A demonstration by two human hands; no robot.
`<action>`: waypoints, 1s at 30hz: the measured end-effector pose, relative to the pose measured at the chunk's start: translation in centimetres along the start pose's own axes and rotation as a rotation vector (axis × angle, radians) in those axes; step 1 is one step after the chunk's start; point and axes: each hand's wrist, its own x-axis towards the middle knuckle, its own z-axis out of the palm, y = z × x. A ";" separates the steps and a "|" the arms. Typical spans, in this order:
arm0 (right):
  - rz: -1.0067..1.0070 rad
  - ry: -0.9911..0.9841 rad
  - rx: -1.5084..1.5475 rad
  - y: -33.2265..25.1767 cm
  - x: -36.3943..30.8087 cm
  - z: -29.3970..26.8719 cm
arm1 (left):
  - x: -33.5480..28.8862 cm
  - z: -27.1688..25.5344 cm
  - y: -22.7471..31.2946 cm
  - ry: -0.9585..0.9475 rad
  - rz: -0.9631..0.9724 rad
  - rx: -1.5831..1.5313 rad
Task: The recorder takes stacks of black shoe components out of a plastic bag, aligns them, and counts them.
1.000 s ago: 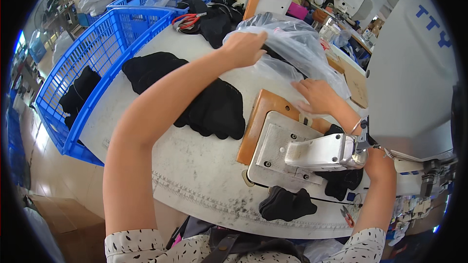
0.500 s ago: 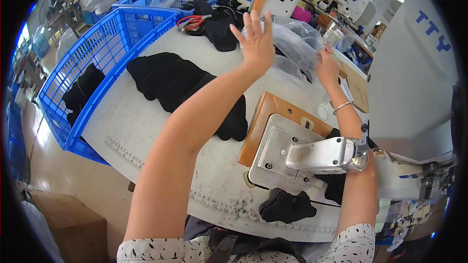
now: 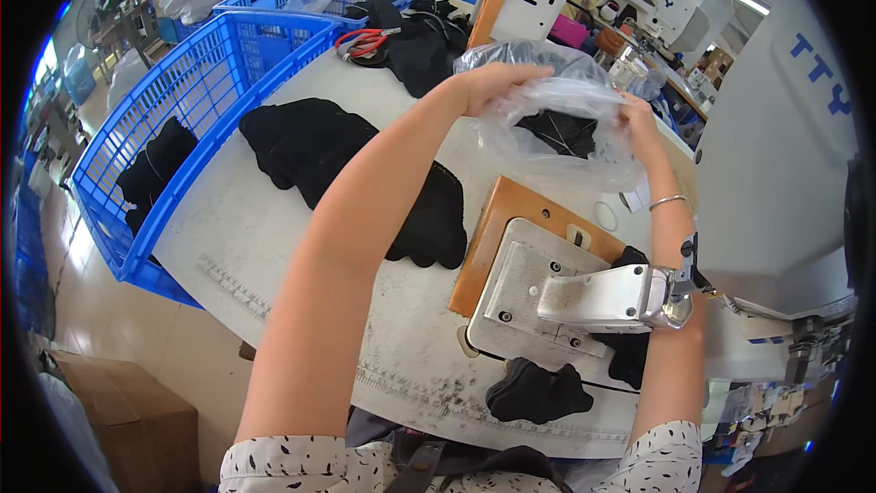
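Both my hands are at a clear plastic bag (image 3: 557,162) on the far side of the sewing table. My left hand (image 3: 497,87) grips the bag's left rim, fingers bent over it. At the right rim, my right hand (image 3: 641,128) pinches the plastic. Through the bag's mouth, black fabric pieces (image 3: 558,131) show inside. A long spread of black cut pieces (image 3: 306,141) lies under and beside my left forearm. Close to the front edge sits a small black stack (image 3: 538,391), below the machine's metal clamp arm (image 3: 593,299).
Red-handled scissors or snips (image 3: 367,42) rest by black fabric (image 3: 420,55) at the back. Blue crates (image 3: 182,91) stand along the table's left edge. The large sewing machine head (image 3: 776,146) fills the right side; an orange plate (image 3: 482,242) borders its metal bed.
My left hand was raised with fingers spread and has come down onto the bag's rim. The bag's mouth has opened, showing the black pieces inside.
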 end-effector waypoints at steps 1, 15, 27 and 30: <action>0.092 -0.044 0.131 0.2 0.0 -1.4 | -0.5 0.5 0.1 0.052 0.231 0.363; 0.519 -0.067 0.151 -1.0 -3.4 -2.2 | -2.7 0.8 -0.8 0.179 0.457 0.367; -0.937 0.098 -0.991 -6.5 -7.4 6.0 | 4.4 -0.3 0.8 0.508 0.156 -0.375; -0.255 -0.293 -0.852 -5.4 -10.5 8.4 | 4.6 -1.9 1.3 0.477 0.176 -0.574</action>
